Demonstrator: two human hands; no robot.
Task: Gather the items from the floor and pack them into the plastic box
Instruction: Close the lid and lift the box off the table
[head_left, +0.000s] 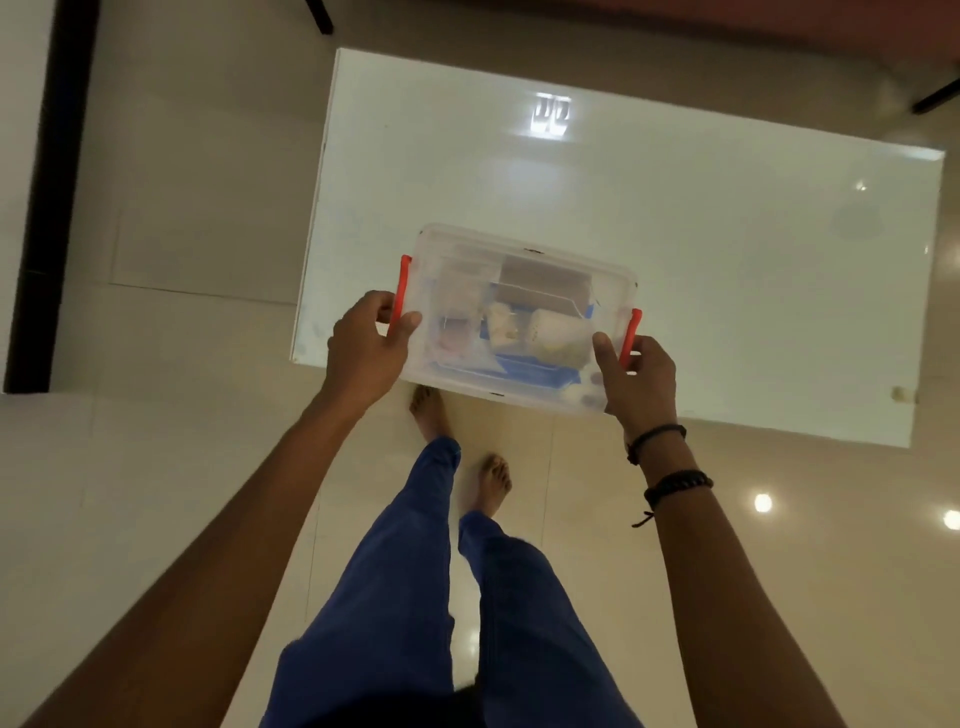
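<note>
I hold a clear plastic box (467, 254) with a lid on and red clip handles over the near edge of a white table (675, 234). My left hand (366, 348) grips its left end by the red clip. Its right end is gripped by my right hand (641, 376) at the other red clip. Through the lid I see several packed items, among them a blue piece (524, 371), a pale roll (558, 335) and a brown flat thing (545, 275). Whether the box rests on the table or hangs just above it is unclear.
My legs in blue trousers (415, 597) and bare feet stand on glossy beige floor tiles (156, 467) before the table. A dark vertical post (52, 197) runs along the left. Dark furniture legs (935, 98) show at the top right. A small pale object (901, 393) sits at the table's right near edge.
</note>
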